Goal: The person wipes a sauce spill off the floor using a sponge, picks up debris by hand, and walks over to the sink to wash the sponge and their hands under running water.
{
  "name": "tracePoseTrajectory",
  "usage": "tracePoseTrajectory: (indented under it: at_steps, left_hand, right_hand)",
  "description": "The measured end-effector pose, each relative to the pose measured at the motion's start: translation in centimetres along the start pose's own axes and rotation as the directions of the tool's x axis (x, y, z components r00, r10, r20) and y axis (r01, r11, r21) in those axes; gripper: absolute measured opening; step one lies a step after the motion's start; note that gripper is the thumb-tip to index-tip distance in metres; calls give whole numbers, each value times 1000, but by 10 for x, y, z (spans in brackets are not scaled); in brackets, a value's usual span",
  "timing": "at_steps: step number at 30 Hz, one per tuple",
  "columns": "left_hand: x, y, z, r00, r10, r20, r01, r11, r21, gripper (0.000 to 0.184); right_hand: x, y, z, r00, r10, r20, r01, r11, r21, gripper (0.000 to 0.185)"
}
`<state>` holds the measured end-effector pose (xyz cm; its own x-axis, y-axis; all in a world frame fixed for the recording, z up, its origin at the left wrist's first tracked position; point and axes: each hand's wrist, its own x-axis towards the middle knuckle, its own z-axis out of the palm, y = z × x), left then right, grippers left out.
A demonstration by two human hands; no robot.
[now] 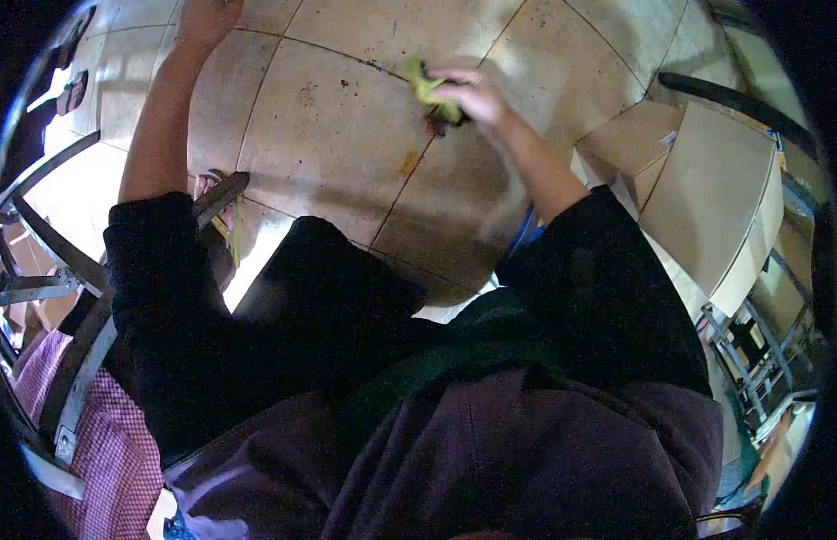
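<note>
My right hand (pixel 474 97) is closed on a crumpled yellow-green cloth (pixel 425 87), low over the tiled floor (pixel 319 117). A dark reddish-brown bit (pixel 436 124) shows at the cloth's lower edge; what it is I cannot make out. Blur softens the fingers. My left hand (pixel 210 16) reaches to the top edge of the view, where its fingers are cut off. Dark crumbs (pixel 346 85) lie scattered on the tiles between the two hands, and an orange-brown stain (pixel 407 162) marks the floor below the cloth.
An open cardboard box (pixel 711 193) stands to the right, beside a dark curved bar (pixel 738 97). Metal-and-wood frames (pixel 63 243) rise on the left, with a red checked cloth (pixel 112 441) below. Part of a sandalled foot (pixel 205 184) shows near my left forearm.
</note>
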<state>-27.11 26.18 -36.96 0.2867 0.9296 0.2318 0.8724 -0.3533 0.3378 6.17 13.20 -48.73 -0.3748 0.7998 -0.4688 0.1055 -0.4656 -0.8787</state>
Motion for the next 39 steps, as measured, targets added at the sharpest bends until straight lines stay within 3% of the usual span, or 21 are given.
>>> tracePoseTrajectory:
  at_steps: [3,4,5,6,7,9,10,12,13,15,16,18,19,21,24,28,30,33,37,39]
  left_hand:
    - [1,18,-4,995,-91,49,91,996,15,14]
    - [1,3,5,995,-90,47,89,996,10,14]
    - [-1,-26,20,999,7,51,-9,999,45,18]
    - [0,-28,23,993,102,57,-107,991,80,23]
    - [0,-29,26,993,104,56,-108,991,78,23]
    - [-3,-28,29,991,-42,130,36,998,47,24]
    - [-3,-29,31,990,-41,132,36,998,45,24]
    - [-3,-33,34,992,9,128,-11,1000,18,24]
    - [-3,-34,35,992,9,128,-11,1000,17,24]
    - [-3,-36,36,988,-12,154,16,1000,-24,25]
    - [-3,-37,35,988,-11,155,15,1000,-25,25]
    - [-1,-37,32,985,-2,172,-2,1000,28,24]
    - [-1,-36,31,985,-1,172,-4,1000,27,24]
    - [0,-33,29,988,33,152,-45,996,80,24]
    - [-2,-34,31,988,6,151,-4,1000,-13,23]
    - [-1,-31,31,988,-10,156,7,1000,16,23]
    - [-1,-33,32,991,0,135,-3,1000,23,23]
    - [-1,-29,24,984,-10,175,8,1000,14,22]
    - [-8,-34,20,991,-31,131,36,999,-34,23]
    - [-11,-36,16,989,-42,142,50,997,-55,23]
  right_hand:
    - [15,8,-49,994,20,-109,-9,995,100,32]
    - [16,6,-61,973,-182,-143,149,965,-214,29]
    - [17,6,-71,920,-376,-111,273,817,-509,27]
    - [17,7,-79,920,-376,-113,271,815,-512,27]
    - [18,10,-85,914,-386,-127,282,828,-485,26]
    - [18,12,-91,916,-372,-153,282,865,-415,22]
    - [19,10,-92,916,-369,-155,279,866,-415,22]
    - [20,5,-95,869,-493,-37,373,704,-604,22]
    - [19,2,-94,870,-492,-38,372,704,-605,22]
    - [15,-3,-92,844,-523,119,391,447,-804,22]
    - [11,-6,-90,844,-523,118,389,448,-805,22]
    - [4,-10,-87,787,-560,258,464,261,-847,24]
    - [4,-7,-90,788,-560,257,462,262,-847,24]
    - [3,-4,-95,740,-485,465,559,61,-827,29]
    - [-6,-13,-96,756,-377,535,605,90,-791,40]
    - [-9,-24,-101,749,-287,597,638,68,-767,46]
    - [-3,-17,-105,726,-260,636,650,-43,-759,47]
    - [3,-3,-111,730,-317,606,648,36,-761,52]
    - [-1,7,-108,757,-335,562,606,36,-795,50]
    - [-11,8,-96,777,-422,467,560,126,-819,45]
